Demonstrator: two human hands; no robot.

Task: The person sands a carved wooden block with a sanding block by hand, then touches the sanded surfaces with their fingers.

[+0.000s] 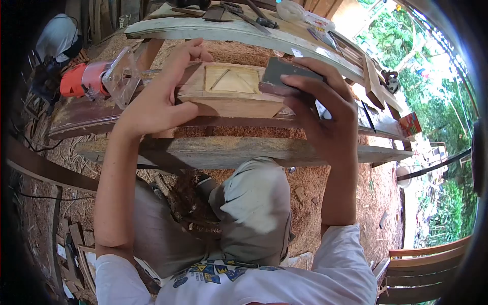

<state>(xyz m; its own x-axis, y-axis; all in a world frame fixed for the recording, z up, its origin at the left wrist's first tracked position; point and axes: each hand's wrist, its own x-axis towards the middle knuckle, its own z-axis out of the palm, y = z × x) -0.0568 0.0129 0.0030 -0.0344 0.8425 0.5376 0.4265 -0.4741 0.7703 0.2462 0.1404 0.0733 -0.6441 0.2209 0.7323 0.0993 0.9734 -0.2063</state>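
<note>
A pale wooden block [229,105] lies on the bench in front of me, with a recessed rectangle and a triangle shape on its top face. My left hand [165,96] is at the block's left end, fingers spread apart and thumb along its near side. In my right hand [328,96] is a dark grey block [290,76], held between fingers and thumb over the right end of the wooden block. Left of my left hand, an orange power tool [86,80] with a clear base plate rests on the bench.
Behind is a white-edged table [203,30] with hand tools and plastic bags. A plank [218,152] runs across close to my knees. A small red box [409,124] sits at the bench's right end. Part of another person [57,35] shows at upper left. Shavings cover the ground.
</note>
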